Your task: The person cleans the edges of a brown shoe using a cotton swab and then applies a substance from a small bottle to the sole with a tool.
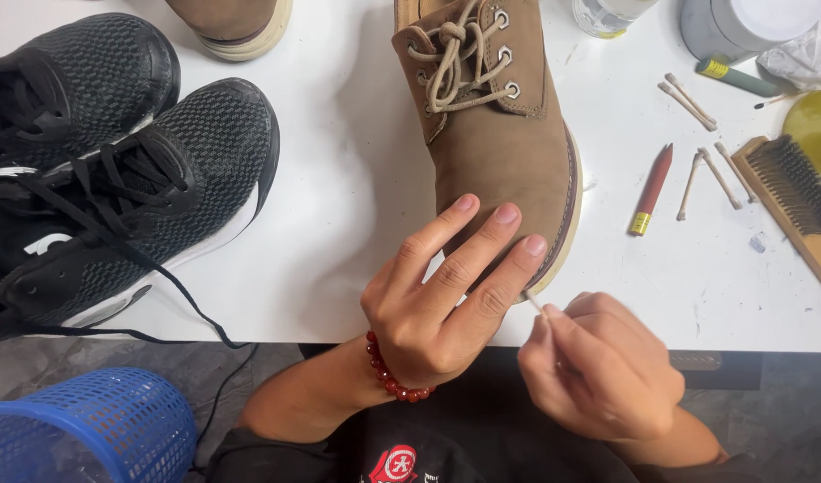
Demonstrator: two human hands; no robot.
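- The tan suede lace-up boot [495, 134] lies on the white table [339, 206], long axis running from twelve to six o'clock, toe pointing at six toward the person.
- The left hand [437, 300] rests spread on the toe, fingers loose, gripping nothing.
- The right hand [603, 371], at four o'clock of the toe, pinches a thin cotton swab [535, 302] whose tip touches the sole edge.
- At nine o'clock stand two black mesh sneakers [115, 179].
- At three o'clock lie a red pencil-shaped stick [652, 190], used swabs [707, 174] and a wooden wire brush [797, 206].
- A blue plastic basket [88, 429] sits at seven o'clock.
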